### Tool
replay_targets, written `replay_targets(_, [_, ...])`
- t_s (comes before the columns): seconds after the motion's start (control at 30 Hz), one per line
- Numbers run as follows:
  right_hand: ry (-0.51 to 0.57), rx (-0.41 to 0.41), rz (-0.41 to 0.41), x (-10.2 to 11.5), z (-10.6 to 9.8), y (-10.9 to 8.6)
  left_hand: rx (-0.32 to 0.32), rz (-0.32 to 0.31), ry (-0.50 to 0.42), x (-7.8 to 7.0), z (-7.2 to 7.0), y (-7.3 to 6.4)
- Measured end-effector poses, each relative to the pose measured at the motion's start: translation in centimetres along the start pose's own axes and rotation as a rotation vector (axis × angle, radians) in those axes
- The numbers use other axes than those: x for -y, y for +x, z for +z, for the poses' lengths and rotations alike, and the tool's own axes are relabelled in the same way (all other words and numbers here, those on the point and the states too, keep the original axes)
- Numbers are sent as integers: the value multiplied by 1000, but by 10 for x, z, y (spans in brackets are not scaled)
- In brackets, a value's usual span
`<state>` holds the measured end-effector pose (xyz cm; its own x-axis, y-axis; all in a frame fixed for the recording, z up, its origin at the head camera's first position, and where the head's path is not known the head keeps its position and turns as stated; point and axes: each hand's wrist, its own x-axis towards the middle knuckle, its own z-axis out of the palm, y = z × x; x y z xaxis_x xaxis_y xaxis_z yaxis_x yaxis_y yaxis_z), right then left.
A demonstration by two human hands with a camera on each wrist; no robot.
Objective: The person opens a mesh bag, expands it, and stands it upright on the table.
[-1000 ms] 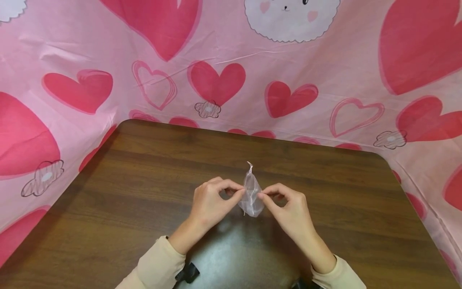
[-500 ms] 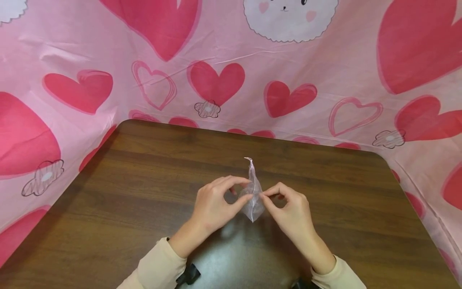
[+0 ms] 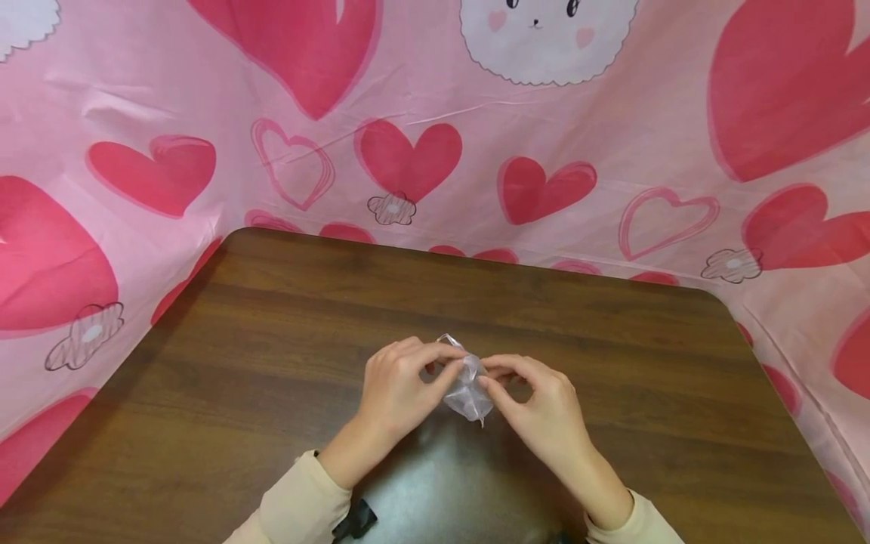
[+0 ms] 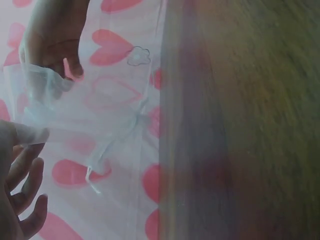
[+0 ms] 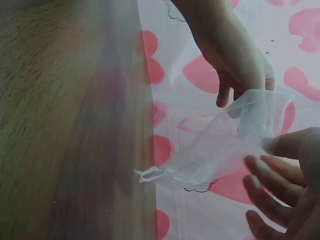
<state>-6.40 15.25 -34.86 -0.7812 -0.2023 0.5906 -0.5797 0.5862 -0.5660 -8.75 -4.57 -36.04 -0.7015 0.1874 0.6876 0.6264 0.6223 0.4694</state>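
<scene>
A small sheer white mesh bag (image 3: pixel 467 400) is held up over the table between both hands. My left hand (image 3: pixel 401 385) pinches its left side with thumb and forefinger, and my right hand (image 3: pixel 544 397) pinches the right side. In the right wrist view the bag (image 5: pixel 210 145) spreads wide at the hands and narrows to a gathered end with a thin cord loop (image 5: pixel 150 174). Left-hand fingertips show through the thin fabric there. A loose cord (image 4: pixel 92 177) dangles from the bag in the left wrist view.
The brown wooden table (image 3: pixel 306 302) has rounded far corners. A pink cloth (image 3: pixel 476 98) printed with hearts hangs behind it and along both sides. A black strap piece (image 3: pixel 356 520) sits at the left sleeve (image 3: pixel 299 499).
The bag has turned and bunched up between the fingers. Its cord end, earlier pointing away toward the far edge, now lies lower and to the left. Both hands stay nearly in place.
</scene>
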Motion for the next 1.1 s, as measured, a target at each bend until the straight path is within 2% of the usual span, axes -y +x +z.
replay_targets(0.13, [-83, 7, 15, -1, 1, -1, -20, 12, 37, 1, 1, 0])
replay_targets(0.23, [-109, -13, 12, -2, 1, 0, -7, -1, 61, 3, 0, 0])
replay_targets(0.37, [-145, -28, 6, -4, 1, 0, 54, -11, 13, 4, 0, -1])
replay_targets(0.47, [-179, -28, 5, -7, 1, 0, 98, 15, -42, 4, 1, -2])
replay_targets(0.57, [-199, -8, 16, -9, 2, -1, 114, 44, -61, 4, 2, -2])
replay_targets(0.73, [-206, 3, 10, -9, 4, -1, 109, 69, -34, 3, 2, -2])
replay_targets(0.87, [-191, -18, -24, -7, 6, -1, 76, 81, -7, 5, 2, -1])
replay_targets(1.1, [-175, 14, 0, -7, 4, 0, 1, 38, 46, 9, -2, 1])
